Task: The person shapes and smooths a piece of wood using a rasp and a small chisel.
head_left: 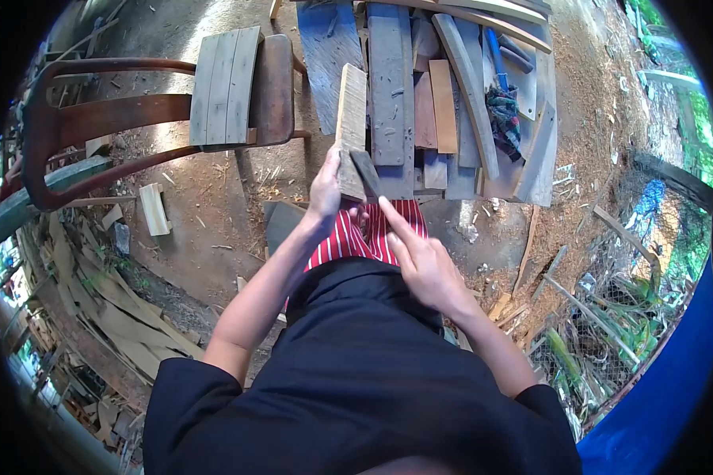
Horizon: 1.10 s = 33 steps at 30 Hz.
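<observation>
My left hand (325,186) is closed around the lower part of a light wooden board (352,111), held upright over my lap. A dark flat piece (366,175) lies slanted against the board's right side; I cannot make out what it is. Its lower end meets my right hand (428,265), whose index finger stretches along toward it while the other fingers curl. Red and white striped cloth (333,247) covers my lap beneath both hands.
Ahead, a low bench of planks (388,87) bears loose wood strips, a blue-handled tool (497,59) and a dark patterned cloth (502,119). A wooden chair (273,91) carries a slatted panel (225,87) at the left. Wood scraps (155,210) and shavings lie on the ground.
</observation>
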Each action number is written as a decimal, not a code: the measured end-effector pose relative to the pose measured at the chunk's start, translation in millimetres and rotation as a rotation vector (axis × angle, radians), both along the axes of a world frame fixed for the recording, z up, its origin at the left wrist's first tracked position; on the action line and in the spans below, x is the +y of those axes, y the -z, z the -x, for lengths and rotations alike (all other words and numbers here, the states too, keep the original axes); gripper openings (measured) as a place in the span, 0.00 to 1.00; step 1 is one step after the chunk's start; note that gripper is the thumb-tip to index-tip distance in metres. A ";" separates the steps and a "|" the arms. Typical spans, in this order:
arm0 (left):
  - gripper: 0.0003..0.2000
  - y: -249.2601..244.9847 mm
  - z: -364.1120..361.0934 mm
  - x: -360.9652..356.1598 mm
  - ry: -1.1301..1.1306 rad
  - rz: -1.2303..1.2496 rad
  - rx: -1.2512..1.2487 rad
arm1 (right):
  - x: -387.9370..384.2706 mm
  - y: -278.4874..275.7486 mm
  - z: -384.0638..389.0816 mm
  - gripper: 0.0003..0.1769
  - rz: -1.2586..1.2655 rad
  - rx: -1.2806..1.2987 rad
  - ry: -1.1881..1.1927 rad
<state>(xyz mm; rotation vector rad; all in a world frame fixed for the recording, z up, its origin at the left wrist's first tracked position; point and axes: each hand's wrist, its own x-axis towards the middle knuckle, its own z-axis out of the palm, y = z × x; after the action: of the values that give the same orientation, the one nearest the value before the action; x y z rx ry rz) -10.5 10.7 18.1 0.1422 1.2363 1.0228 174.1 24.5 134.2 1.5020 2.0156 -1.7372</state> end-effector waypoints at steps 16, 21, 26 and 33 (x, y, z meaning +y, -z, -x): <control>0.29 -4.3 -22.9 7.1 -0.055 0.075 -0.091 | 0.2 -5.0 -9.7 0.28 -0.080 -0.062 -0.040; 0.29 0.3 -17.6 3.0 -0.008 0.090 -0.098 | 64.5 71.6 32.3 0.28 -0.117 -0.043 0.044; 0.30 -12.2 -13.7 13.2 -0.020 0.107 -0.107 | 35.9 9.1 7.5 0.28 -0.009 -0.022 -0.009; 0.31 -3.4 -8.7 5.8 -0.021 0.099 -0.145 | 63.9 40.6 39.8 0.28 0.037 -0.057 0.029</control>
<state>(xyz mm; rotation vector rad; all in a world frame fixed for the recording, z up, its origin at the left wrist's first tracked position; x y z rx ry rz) -1.8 16.6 21.5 -0.0217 1.1550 0.9707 134.3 88.4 93.6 1.5588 1.9328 -1.7122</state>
